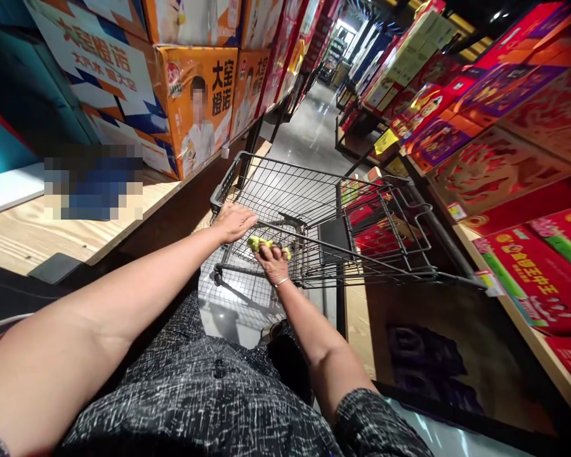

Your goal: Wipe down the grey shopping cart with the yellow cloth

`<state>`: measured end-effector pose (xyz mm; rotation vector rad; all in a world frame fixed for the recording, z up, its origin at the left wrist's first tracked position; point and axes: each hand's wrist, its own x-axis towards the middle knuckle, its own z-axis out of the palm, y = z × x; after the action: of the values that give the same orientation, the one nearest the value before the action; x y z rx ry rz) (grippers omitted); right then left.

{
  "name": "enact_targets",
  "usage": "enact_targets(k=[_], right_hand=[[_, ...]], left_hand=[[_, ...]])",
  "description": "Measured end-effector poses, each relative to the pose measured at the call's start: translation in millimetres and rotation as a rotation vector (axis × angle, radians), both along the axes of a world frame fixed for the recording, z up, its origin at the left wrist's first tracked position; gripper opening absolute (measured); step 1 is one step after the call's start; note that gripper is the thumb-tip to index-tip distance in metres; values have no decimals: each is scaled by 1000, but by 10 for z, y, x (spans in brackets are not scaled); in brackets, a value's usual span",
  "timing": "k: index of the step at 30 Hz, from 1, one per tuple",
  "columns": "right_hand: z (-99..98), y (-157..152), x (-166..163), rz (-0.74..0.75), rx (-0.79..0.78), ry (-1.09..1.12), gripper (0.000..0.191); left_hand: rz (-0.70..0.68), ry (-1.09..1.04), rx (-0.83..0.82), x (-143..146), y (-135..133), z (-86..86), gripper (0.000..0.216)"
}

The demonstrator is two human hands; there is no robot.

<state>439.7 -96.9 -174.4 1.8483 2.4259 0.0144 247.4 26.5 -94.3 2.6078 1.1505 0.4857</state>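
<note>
A black wire shopping cart [314,190] stands in the store aisle in front of me. My left hand [233,221] rests on the cart's near left rim, fingers curled over the wire. My right hand [272,260] is closed on a yellow-green cloth [261,243] and presses it against the cart's rear bar. A thin bracelet sits on my right wrist. Both bare forearms reach out over my dark patterned clothing.
Orange and white cartons [197,108] are stacked on a wooden platform [38,231] to the left. Red and purple gift boxes [495,158] fill the sloping shelves on the right. The glossy aisle floor [309,127] runs ahead between the displays.
</note>
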Motion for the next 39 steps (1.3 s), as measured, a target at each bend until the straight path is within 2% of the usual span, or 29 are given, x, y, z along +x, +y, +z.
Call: enact_targets(k=[3, 5, 7, 9, 12, 15, 18, 20, 23, 26, 28, 30, 34, 37, 39], right_hand=[[-366, 25, -217, 86, -69, -22, 45], [-519, 43, -318, 111, -94, -29, 40], [-579, 70, -371, 133, -108, -39, 35], [-539, 99, -367, 146, -106, -51, 32], [-299, 122, -248, 141, -74, -68, 33], [111, 70, 6, 80, -9, -86, 42], [572, -79, 344, -81, 116, -102, 46], [813, -204, 555, -208, 223, -105, 47], [933, -319, 743, -356, 338, -97, 52], [717, -267, 705, -340, 281, -78, 52], [444, -171, 558, -237, 137, -67, 50], [139, -84, 355, -137, 7, -59, 49], [-350, -33, -25, -44, -93, -43, 42], [-490, -46, -146, -20, -101, -34, 36], [-452, -47, -122, -14, -76, -31, 35]], left_hand=[[-29, 22, -30, -37, 60, -5, 50], [-48, 23, -49, -71, 124, -14, 50], [-53, 18, -57, -92, 190, -26, 49], [-55, 10, -54, -99, 256, -39, 48], [-35, 2, -43, -98, 362, -57, 46], [-21, 4, -27, -111, 484, -68, 47], [-32, 8, -25, -144, 606, -67, 46], [-20, 17, -23, -150, 657, -55, 45], [30, -18, 24, -58, 627, -7, 44], [-32, -85, 31, 185, 464, 62, 44], [-122, -85, -43, 373, 328, 95, 46], [-151, -68, -98, 516, 219, 102, 47], [-159, -90, -84, 585, 164, 68, 45], [-173, -88, -104, 545, 227, 51, 44], [-181, -87, -120, 525, 284, 48, 43]])
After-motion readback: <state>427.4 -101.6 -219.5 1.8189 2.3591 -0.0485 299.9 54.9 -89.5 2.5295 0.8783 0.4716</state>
